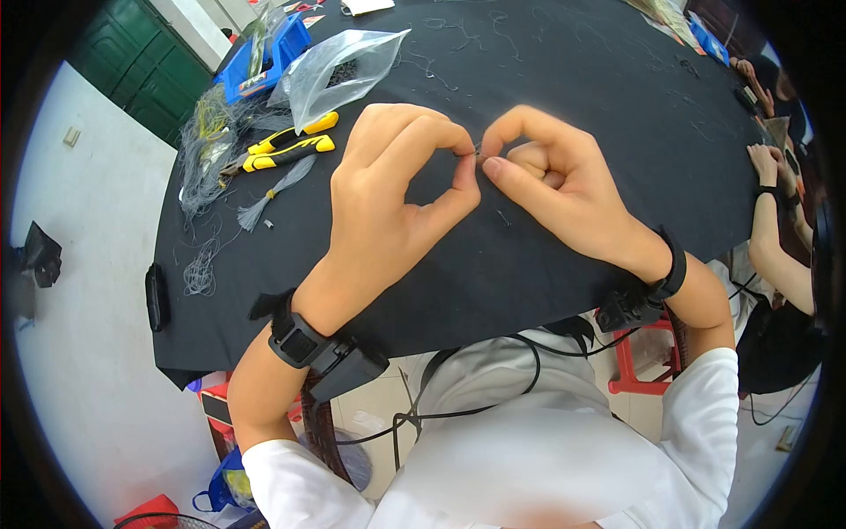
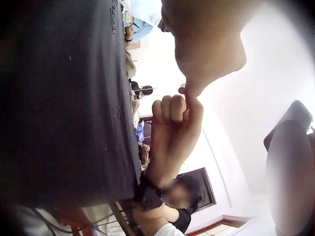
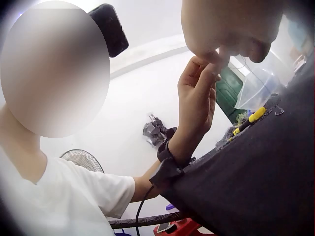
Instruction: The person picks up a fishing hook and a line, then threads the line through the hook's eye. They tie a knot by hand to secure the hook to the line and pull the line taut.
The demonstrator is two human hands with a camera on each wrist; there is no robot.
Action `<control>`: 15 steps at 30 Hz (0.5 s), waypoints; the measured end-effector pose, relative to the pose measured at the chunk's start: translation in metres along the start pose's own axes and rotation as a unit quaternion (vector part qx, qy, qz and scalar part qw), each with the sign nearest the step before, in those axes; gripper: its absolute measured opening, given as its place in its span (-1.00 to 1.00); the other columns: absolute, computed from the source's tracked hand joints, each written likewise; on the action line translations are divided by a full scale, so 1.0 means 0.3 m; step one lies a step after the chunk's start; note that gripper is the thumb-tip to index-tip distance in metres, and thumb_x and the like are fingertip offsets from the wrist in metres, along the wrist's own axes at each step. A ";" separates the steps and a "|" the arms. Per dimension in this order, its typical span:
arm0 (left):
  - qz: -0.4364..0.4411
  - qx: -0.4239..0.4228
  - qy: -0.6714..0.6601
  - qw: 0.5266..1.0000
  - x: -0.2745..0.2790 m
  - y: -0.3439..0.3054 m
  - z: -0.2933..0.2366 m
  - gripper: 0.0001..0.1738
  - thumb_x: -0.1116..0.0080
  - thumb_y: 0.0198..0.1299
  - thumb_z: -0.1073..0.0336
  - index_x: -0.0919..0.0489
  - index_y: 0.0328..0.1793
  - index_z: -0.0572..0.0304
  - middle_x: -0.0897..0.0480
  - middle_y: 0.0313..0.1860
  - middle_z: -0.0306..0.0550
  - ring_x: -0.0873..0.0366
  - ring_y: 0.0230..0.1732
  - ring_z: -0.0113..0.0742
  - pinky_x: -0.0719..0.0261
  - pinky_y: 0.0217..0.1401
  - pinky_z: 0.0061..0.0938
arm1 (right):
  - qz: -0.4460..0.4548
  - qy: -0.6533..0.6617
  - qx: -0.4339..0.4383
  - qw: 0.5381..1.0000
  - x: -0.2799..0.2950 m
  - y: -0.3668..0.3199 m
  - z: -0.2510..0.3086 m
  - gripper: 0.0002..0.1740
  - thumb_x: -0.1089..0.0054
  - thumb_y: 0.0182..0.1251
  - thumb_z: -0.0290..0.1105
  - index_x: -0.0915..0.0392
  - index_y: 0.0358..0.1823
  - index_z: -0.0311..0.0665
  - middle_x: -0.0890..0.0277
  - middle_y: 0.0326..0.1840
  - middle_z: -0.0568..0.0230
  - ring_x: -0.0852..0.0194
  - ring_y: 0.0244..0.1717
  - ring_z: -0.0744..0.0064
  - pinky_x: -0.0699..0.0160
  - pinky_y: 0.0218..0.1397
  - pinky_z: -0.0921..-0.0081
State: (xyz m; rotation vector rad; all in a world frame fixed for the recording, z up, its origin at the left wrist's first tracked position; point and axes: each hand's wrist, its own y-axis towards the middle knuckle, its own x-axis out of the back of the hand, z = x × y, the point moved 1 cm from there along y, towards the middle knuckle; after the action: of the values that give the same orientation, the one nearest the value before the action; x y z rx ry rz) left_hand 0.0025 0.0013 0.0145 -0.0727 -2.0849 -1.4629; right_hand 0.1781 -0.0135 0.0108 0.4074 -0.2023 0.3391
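In the head view, both hands meet over the black-covered table, fingertips close together. My left hand (image 1: 388, 189) pinches between thumb and forefinger at a tiny dark bit of thin strand (image 1: 478, 153). From the other side my right hand (image 1: 573, 181) pinches at the same spot, its other fingers curled into the palm. The right wrist view shows a fine thread (image 3: 255, 77) trailing below the fingers of the right hand (image 3: 231, 27). Most of the held piece is hidden by the fingertips; I cannot tell its exact kind.
Left of the hands lie yellow-and-black pliers (image 1: 291, 155), a tied bundle of grey strands (image 1: 275, 194) and a tangled heap of strands (image 1: 204, 159). Behind them are a clear plastic bag (image 1: 370, 62) and a blue bin (image 1: 286, 48). Another person's arm (image 1: 768, 216) rests at the right edge.
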 end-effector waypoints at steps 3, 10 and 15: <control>-0.008 -0.020 0.010 1.000 -0.002 0.006 0.003 -0.78 -0.25 -0.26 0.57 -0.53 -0.41 0.20 -0.53 -0.43 -0.17 -0.46 -0.32 -0.28 -0.40 -0.23 -0.50 | 0.035 -0.022 -0.012 0.999 -0.003 -0.002 -0.009 -0.81 -0.02 0.30 -0.41 -0.40 -0.48 -0.32 0.00 -0.78 0.57 0.10 -0.68 0.80 0.06 -0.63 0.65; -0.003 -0.005 -0.016 1.000 -0.018 0.007 -0.003 -0.80 -0.23 -0.26 0.57 -0.51 -0.43 0.20 -0.51 -0.49 -0.21 -0.44 -0.43 -0.34 -0.41 -0.34 -0.54 | 0.072 -0.111 0.028 0.991 0.001 -0.003 0.009 -0.68 0.05 0.33 -0.35 -0.32 -0.58 -0.37 -0.03 -0.77 0.37 0.05 -0.69 0.66 -0.02 -0.63 0.54; 0.008 0.017 -0.016 1.000 -0.018 0.012 -0.009 -0.81 -0.22 -0.22 0.57 -0.52 -0.41 0.21 -0.52 -0.50 -0.21 -0.45 -0.44 -0.43 -0.42 -0.35 -0.60 | 0.064 -0.132 0.087 0.985 0.004 -0.005 0.003 -0.68 0.07 0.33 -0.37 -0.29 -0.60 -0.35 -0.03 -0.77 0.35 0.05 -0.70 0.64 -0.04 -0.64 0.52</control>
State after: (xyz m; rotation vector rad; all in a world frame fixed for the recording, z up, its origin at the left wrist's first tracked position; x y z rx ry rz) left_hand 0.0095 0.0019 0.0157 -0.0994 -2.1303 -1.4246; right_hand 0.1798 -0.0147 0.0115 0.6143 -0.4621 0.4299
